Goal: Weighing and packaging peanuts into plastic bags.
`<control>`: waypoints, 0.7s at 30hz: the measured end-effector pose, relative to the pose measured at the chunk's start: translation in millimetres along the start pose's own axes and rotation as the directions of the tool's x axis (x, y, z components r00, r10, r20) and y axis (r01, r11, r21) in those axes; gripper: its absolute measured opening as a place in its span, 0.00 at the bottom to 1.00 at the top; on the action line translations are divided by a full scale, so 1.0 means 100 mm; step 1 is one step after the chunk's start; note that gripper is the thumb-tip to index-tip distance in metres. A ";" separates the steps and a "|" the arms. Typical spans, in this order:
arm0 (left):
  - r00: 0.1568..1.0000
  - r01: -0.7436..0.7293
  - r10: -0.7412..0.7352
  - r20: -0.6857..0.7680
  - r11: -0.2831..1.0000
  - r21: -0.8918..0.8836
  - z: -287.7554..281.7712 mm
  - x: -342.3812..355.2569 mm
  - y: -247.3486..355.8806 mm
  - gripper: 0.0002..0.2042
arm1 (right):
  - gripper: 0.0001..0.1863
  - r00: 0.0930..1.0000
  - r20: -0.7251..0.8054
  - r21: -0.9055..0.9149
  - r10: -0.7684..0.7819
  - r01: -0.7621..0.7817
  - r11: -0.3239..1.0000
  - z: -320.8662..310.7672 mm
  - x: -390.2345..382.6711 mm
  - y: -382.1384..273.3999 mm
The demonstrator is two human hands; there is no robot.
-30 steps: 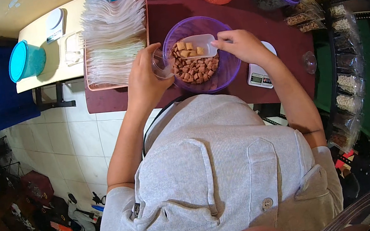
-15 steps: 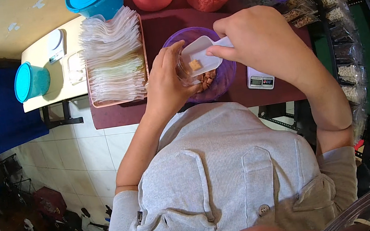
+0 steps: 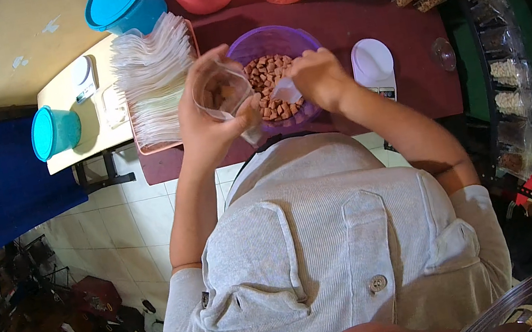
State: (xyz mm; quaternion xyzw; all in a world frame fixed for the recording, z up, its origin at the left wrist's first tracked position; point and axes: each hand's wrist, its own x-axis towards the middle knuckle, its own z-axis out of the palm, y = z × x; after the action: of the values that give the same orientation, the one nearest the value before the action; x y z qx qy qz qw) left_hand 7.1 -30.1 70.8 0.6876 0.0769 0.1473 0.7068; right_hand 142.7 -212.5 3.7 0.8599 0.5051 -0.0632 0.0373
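Observation:
My left hand (image 3: pixel 207 109) is wrapped round a clear plastic bag (image 3: pixel 224 94), its mouth held wide and some brown pieces inside. The bag is over the left side of a purple tub (image 3: pixel 289 30), which holds many small brown pillow-shaped pieces (image 3: pixel 269 72). In my right hand (image 3: pixel 322 79) is a white scoop (image 3: pixel 286 91), gripped by its handle. The scoop's blade rests down among the brown pieces in the tub. My right fingers cover most of the handle.
A pink tray (image 3: pixel 157 148) of stacked clear bags (image 3: pixel 154 86) stands left of the tub. To the right is a white kitchen scale (image 3: pixel 373 64). Lidded tubs, including a blue one (image 3: pixel 125 6), line the back. A rack of hanging packets (image 3: pixel 507 69) is at far right.
My right hand has lowered the scoop from the bag's mouth into the tub. My left hand has moved left with the bag. The view has shifted slightly.

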 end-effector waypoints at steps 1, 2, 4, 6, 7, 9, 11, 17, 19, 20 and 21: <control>0.999 0.036 -0.036 0.005 0.996 -0.084 -0.01 -0.02 0.02 0.35 | 0.08 1.000 0.004 0.005 0.000 0.000 1.000 0.05 -0.03 -0.04; 0.999 0.043 -0.043 0.009 0.996 -0.084 -0.03 -0.04 -0.01 0.35 | 0.09 1.000 0.031 0.042 -0.002 0.001 0.999 0.08 -0.07 -0.08; 0.964 0.016 -0.053 -0.260 0.989 -0.144 -0.05 -0.08 -0.11 0.35 | 0.10 0.998 0.064 0.089 0.008 -0.013 0.996 0.17 -0.15 -0.11; 0.976 -0.032 0.037 -0.214 0.999 0.027 0.07 -0.19 -0.06 0.34 | 0.11 0.979 -0.197 0.301 -0.051 0.110 0.947 0.26 -0.27 -0.10; 0.987 -0.142 0.151 -0.048 0.978 0.155 0.10 -0.25 -0.08 0.34 | 0.10 0.951 -0.307 0.306 -0.043 0.141 0.942 0.19 -0.31 -0.12; 0.913 -0.401 0.391 0.118 0.912 0.087 0.27 -0.26 -0.08 0.33 | 0.10 0.943 -0.318 0.608 0.095 0.126 0.784 0.35 -0.41 -0.22; 0.893 -0.427 0.419 0.164 0.904 0.012 0.41 -0.25 -0.10 0.33 | 0.14 0.986 -0.040 0.964 0.163 -0.005 0.264 0.25 -0.61 -0.27; 0.743 -0.565 0.575 0.342 0.813 -0.141 0.98 -0.03 -0.14 0.33 | 0.17 0.949 0.281 0.656 0.147 -0.078 -0.750 0.33 -1.06 -0.06; 0.707 -0.568 0.576 0.410 0.808 -0.155 1.18 0.08 -0.15 0.33 | 0.16 0.955 0.235 0.571 0.181 0.016 -0.821 0.39 -1.15 0.07; 0.674 -0.577 0.574 0.465 0.802 -0.154 1.28 0.11 -0.16 0.32 | 0.16 0.953 0.239 0.569 0.188 0.020 -0.822 0.41 -1.22 0.14; 0.684 -0.531 0.533 0.499 0.832 -0.161 1.40 0.10 -0.17 0.32 | 0.15 0.936 0.302 0.510 0.180 0.001 -0.860 0.43 -1.29 0.21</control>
State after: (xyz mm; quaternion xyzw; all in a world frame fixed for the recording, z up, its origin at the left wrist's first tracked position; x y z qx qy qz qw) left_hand 62.4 -160.3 61.2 0.6919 -0.3215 0.1530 0.6281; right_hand 96.1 -339.6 -19.9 0.3486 -0.0748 -0.4483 -0.8197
